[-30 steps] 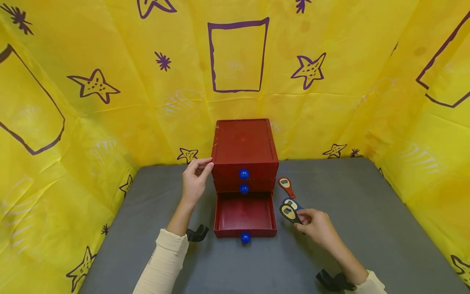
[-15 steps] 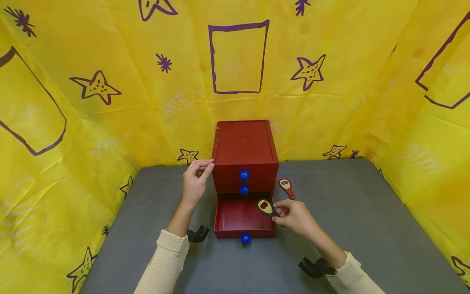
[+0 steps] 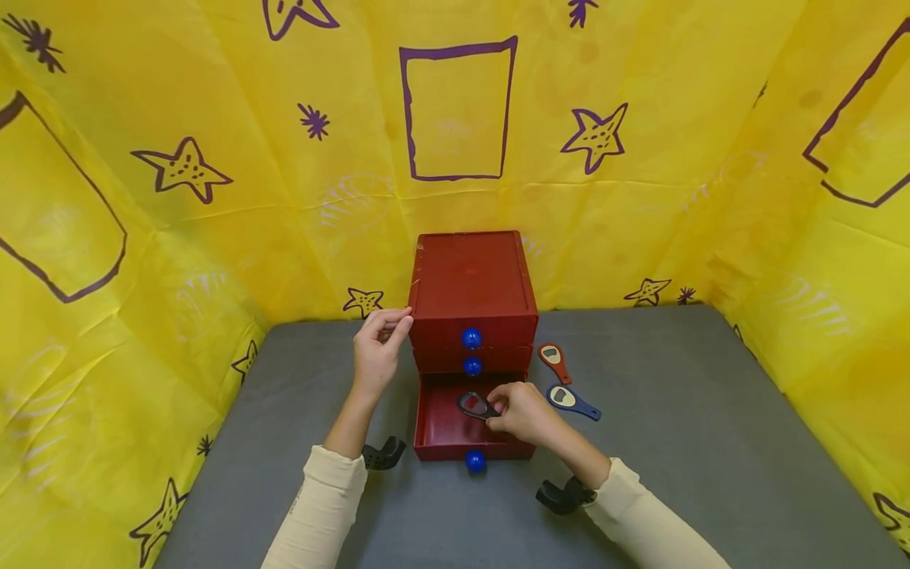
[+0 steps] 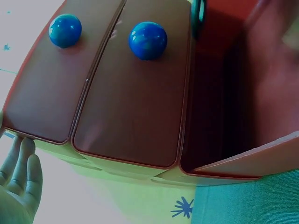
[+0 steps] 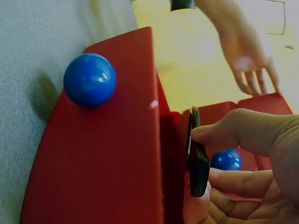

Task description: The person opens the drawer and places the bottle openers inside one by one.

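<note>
A dark red drawer unit (image 3: 471, 276) with round blue knobs stands at the table's back, its bottom drawer (image 3: 441, 423) pulled out. My right hand (image 3: 528, 415) pinches a black bottle opener (image 3: 468, 405) by its narrow end, over that drawer. In the right wrist view the black opener appears edge-on between thumb and fingers, behind the drawer front (image 5: 107, 154). At the unit's upper left front corner, my left hand (image 3: 377, 353) touches the side with extended fingertips; the left wrist view catches its fingers (image 4: 22, 165) there. Right of the drawer lie a blue bottle opener (image 3: 577, 404) and a red one (image 3: 562, 368).
The two upper drawers are closed, their blue knobs (image 3: 472, 338) facing front. Grey cloth (image 3: 682, 442) covers the table. Yellow fabric walls (image 3: 284, 237) with drawn stars rise behind and on both sides. Each wrist wears a black band mount (image 3: 565, 496).
My right hand has carried the black opener leftward from beside the blue one to over the open drawer. The blue opener is now uncovered. My left hand stays in place.
</note>
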Motion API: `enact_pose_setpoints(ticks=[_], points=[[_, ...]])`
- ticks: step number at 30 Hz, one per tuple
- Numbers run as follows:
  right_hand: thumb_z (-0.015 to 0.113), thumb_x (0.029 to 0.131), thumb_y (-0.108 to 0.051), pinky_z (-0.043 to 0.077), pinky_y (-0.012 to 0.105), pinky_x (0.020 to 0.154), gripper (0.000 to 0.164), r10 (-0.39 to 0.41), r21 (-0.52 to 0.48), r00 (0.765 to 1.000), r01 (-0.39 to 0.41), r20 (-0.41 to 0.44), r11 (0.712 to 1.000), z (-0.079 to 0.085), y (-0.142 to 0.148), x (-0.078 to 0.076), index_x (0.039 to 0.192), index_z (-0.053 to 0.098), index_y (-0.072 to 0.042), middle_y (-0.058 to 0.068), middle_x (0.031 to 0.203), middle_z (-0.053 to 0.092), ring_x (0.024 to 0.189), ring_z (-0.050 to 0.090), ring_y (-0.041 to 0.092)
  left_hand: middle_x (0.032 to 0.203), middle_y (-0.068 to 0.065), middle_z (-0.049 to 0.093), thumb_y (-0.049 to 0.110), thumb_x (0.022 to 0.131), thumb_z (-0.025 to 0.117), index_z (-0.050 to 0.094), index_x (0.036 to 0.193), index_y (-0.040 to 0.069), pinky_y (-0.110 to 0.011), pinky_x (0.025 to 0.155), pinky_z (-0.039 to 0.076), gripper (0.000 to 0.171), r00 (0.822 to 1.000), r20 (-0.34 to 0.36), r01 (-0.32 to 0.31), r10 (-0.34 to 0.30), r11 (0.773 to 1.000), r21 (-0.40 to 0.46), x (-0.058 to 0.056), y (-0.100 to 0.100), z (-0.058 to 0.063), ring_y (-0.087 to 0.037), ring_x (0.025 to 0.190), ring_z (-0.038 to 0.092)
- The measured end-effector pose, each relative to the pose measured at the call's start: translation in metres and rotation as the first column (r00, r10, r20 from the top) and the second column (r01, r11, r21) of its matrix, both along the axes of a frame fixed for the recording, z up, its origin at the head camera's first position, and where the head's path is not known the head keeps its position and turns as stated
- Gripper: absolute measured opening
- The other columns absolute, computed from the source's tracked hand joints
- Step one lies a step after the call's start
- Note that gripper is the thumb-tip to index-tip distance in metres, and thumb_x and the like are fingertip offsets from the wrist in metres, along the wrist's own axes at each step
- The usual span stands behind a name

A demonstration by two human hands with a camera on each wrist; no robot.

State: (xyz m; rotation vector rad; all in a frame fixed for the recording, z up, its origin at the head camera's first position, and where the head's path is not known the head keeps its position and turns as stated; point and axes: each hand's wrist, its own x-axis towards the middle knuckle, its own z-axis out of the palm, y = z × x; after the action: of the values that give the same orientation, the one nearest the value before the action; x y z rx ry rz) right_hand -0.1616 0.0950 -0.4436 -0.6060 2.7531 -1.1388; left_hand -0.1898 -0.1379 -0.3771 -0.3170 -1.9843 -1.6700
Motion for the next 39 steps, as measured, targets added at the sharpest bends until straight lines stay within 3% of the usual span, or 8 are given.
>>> enact_pose_setpoints(ticks=[10,15,20,26,30,39], points=[[0.080,0.068,-0.009,0.038,0.023,0.057,0.022,0.030,0.095,1.000,-0.030,0.006,0.995,-0.015,-0.027,-0.006,0.087,0.072,-0.001,-0.004,0.064,0.055,0.065,0.048,0.012,0.101,-0.033,0.060,-0.003,0.089,0.065,0.067,0.104,-0.016,-0.009,0.073,0.048,0.020,1.000,-0.006,0.005,-0.005,1.000,0.005,0.000,0.000,-0.002,0.001,0.081,0.057],[0.080,0.069,-0.008,0.033,0.023,0.052,0.015,0.048,0.141,0.999,-0.049,0.009,0.989,-0.022,-0.041,-0.008,0.074,0.067,-0.004,-0.004,0.057,0.046,0.058,0.044,0.013,0.102,-0.033,0.060,-0.004,0.089,0.065,0.067,0.104,-0.016,-0.009,0.073,0.048,0.020,1.000,-0.012,0.000,0.000,1.000,0.004,0.000,0.000,-0.002,0.001,0.081,0.057],[0.080,0.071,-0.009,0.034,0.025,0.052,0.017,0.041,0.182,0.999,-0.045,0.025,0.982,-0.026,-0.054,-0.010,0.066,0.063,-0.007,-0.004,0.055,0.050,0.055,0.043,0.013,0.102,-0.032,0.061,-0.004,0.089,0.065,0.067,0.104,-0.016,-0.009,0.073,0.048,0.020,1.000,-0.020,-0.001,0.001,1.000,0.006,-0.001,-0.001,-0.003,0.001,0.083,0.056],[0.079,0.077,-0.014,0.046,0.031,0.061,0.017,0.026,0.192,0.999,-0.034,0.045,0.981,-0.031,-0.064,-0.012,0.084,0.069,-0.002,0.004,0.070,0.063,0.063,0.052,0.016,0.102,-0.032,0.060,-0.004,0.089,0.065,0.067,0.104,-0.016,-0.009,0.073,0.048,0.019,1.000,-0.012,0.001,-0.001,1.000,0.019,-0.002,-0.002,-0.005,0.001,0.083,0.056],[0.079,0.080,-0.018,0.049,0.031,0.064,0.025,0.034,0.170,0.997,-0.045,0.066,0.984,-0.032,-0.063,-0.011,0.096,0.071,-0.001,0.005,0.078,0.067,0.068,0.055,0.015,0.102,-0.032,0.060,-0.003,0.089,0.065,0.067,0.105,-0.015,-0.009,0.073,0.048,0.020,1.000,-0.003,-0.001,0.001,1.000,0.019,-0.002,-0.002,-0.006,0.001,0.083,0.056],[0.072,0.088,-0.025,0.046,0.023,0.058,0.025,0.141,-0.018,0.972,-0.140,0.188,0.990,-0.012,-0.034,-0.008,0.100,0.072,-0.003,-0.001,0.076,0.065,0.062,0.054,0.010,0.103,-0.031,0.061,-0.003,0.089,0.065,0.067,0.104,-0.015,-0.009,0.073,0.048,0.020,1.000,0.001,-0.002,0.002,1.000,0.026,-0.002,-0.001,-0.005,0.002,0.082,0.057]])
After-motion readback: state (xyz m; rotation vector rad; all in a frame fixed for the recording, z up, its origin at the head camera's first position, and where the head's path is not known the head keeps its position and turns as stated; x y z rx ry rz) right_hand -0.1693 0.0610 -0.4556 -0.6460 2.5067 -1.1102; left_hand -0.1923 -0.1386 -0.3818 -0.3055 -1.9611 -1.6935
